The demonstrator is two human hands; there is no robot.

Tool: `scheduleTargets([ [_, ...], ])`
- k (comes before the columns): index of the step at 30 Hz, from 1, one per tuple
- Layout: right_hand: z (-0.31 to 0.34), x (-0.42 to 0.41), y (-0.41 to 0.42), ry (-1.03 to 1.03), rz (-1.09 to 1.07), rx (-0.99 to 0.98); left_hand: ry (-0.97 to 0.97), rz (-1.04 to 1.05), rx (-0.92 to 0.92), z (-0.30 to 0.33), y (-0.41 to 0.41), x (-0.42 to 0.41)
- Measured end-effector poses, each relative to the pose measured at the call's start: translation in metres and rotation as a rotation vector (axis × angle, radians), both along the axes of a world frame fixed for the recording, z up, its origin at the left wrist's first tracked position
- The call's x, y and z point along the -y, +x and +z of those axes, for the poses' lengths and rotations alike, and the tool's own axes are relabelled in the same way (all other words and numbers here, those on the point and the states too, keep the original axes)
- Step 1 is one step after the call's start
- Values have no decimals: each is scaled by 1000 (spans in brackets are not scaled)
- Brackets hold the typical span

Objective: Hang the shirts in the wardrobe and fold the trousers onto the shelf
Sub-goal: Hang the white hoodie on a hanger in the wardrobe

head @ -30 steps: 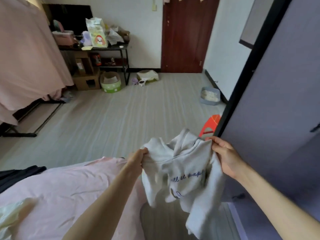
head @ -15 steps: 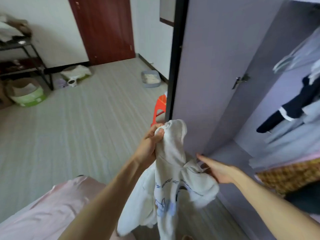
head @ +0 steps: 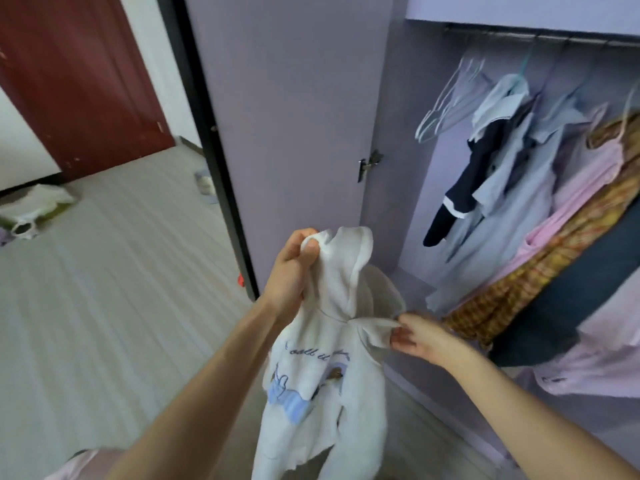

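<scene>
White and soft, a hooded cotton sweatshirt with blue script and a blue cartoon print (head: 322,379) hangs in the air just in front of the open lilac wardrobe (head: 398,168). The left hand (head: 291,271) has its grip closed round the top of the hood, fingers curled tight into the cloth. The right hand (head: 415,336) pinches a fold at the neck, thumb and fingers closed on it, nearer the wardrobe. Inside the wardrobe, a metal rail (head: 540,35) carries empty pale wire hangers (head: 446,102) and hung clothes: pale blue, navy, pink and mustard check (head: 540,188). Left of the wardrobe stands a dark red door (head: 79,81).
</scene>
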State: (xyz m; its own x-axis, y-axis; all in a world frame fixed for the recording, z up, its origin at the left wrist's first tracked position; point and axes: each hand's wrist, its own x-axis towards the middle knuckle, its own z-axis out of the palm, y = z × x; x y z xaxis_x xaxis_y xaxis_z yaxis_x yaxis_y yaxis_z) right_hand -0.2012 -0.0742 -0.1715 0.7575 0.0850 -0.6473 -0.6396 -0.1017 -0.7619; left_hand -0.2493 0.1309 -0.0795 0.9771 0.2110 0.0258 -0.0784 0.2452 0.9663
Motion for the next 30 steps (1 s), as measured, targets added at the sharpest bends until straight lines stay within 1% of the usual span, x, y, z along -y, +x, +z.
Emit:
scheduleTargets([
  [1,9,11,12,-26,-42,89,73,31,-11,0,11,4],
  [2,15,18,21,-69,-49,176,146,53,-35,-3,16,4],
  [4,27,36,46,-91,-55,351,272,76,-87,-7,37,16],
  [8,42,52,82,-71,-35,577,424,81,-227,1,80,33],
  [11,54,65,116,-62,-12,694,807,16,-334,15,117,46],
  [12,62,70,130,-75,6,733,921,18,-335,21,131,54],
  [13,66,73,138,-96,27,758,988,37,-328,25,138,58],
  [14,72,78,150,-116,42,775,1007,76,-295,29,150,62],
  [16,84,85,170,-155,86,791,976,171,-198,35,168,67],
  [19,102,89,204,-340,171,786,946,306,-58,38,192,67],
  [20,109,91,218,-391,163,788,950,344,-8,40,202,69],
  [22,119,89,245,-424,127,809,970,403,92,43,220,73],
  [27,135,67,310,-262,-70,799,1017,483,231,42,270,73],
  [30,143,52,346,-148,-210,682,1077,491,274,42,290,69],
])
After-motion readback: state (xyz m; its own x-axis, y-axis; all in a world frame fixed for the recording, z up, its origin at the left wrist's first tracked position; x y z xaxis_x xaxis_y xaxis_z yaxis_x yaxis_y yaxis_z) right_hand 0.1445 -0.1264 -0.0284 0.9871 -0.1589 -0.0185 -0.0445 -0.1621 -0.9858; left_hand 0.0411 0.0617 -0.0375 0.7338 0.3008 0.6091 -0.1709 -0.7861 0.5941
